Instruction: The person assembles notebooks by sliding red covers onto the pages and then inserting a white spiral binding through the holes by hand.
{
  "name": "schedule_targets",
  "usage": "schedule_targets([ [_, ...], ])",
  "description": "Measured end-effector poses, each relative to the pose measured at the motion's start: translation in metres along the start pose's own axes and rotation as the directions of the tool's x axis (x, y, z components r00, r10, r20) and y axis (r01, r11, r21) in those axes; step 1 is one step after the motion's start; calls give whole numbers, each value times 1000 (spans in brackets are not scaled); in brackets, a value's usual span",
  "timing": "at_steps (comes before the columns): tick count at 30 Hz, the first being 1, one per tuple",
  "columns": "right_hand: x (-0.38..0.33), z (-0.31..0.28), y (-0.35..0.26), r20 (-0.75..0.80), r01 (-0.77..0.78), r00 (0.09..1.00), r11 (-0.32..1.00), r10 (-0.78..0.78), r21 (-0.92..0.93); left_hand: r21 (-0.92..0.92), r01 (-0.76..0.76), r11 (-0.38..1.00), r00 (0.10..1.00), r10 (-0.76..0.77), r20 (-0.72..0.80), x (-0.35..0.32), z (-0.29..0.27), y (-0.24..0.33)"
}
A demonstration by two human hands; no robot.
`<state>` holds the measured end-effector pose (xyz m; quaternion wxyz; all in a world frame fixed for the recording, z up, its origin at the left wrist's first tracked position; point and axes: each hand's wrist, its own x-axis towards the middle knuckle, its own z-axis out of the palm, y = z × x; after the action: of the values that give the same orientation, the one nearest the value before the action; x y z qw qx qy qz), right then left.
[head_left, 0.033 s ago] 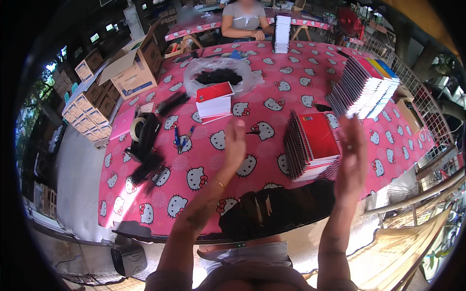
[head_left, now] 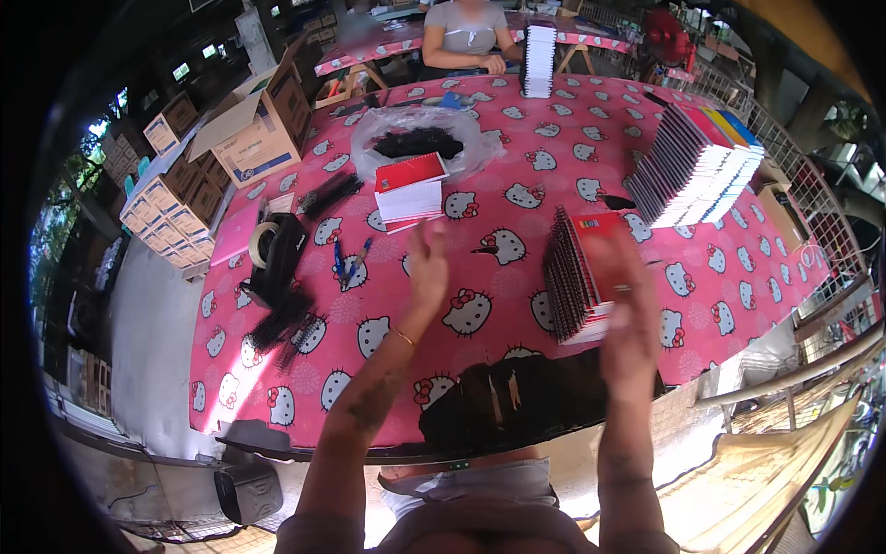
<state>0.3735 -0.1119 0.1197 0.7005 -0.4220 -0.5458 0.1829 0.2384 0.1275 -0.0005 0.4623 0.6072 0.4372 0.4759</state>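
My left hand point(head_left: 427, 277) is over the table with its fingers raised and apart, holding nothing. Just beyond its fingertips lies a small pile of spiral notebooks point(head_left: 409, 198), a red cover on top and white page edges facing me. My right hand point(head_left: 633, 323), blurred, has its fingers stretched out along the right side of a stack of red spiral notebooks point(head_left: 591, 235). It hides part of the top cover; whether it touches the stack I cannot tell. Black spiral bindings line that stack's left side.
A tall notebook stack point(head_left: 688, 166) stands at the right. On the left are a tape dispenser point(head_left: 277, 263), black coils point(head_left: 281, 323), pens point(head_left: 351, 263) and a carton point(head_left: 263, 129). A plastic bag point(head_left: 480, 148) holds black coils. Across the table sits a person point(head_left: 461, 42) by another stack point(head_left: 538, 60).
My right hand has moved left, from the gap beside the tall stack to the red notebook stack. My left hand has shifted slightly left and toward me, below the small notebook pile.
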Motion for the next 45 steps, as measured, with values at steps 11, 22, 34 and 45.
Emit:
schedule_targets([
  [11,104,147,305,-240,-527,805,840,542,127,-12,356,934,928,-353,117,171,-63,8],
  [22,97,168,314,-46,-266,958,819,282,-509,-187,420,888,890,-364,274,202,-103,-49],
  [34,107,153,321,46,-138,974,743,221,-655,-327,405,854,911,-346,223,191,-103,-46],
  [45,106,187,323,-1,43,998,776,-56,-629,-319,344,883,938,-304,168,212,-139,-65],
])
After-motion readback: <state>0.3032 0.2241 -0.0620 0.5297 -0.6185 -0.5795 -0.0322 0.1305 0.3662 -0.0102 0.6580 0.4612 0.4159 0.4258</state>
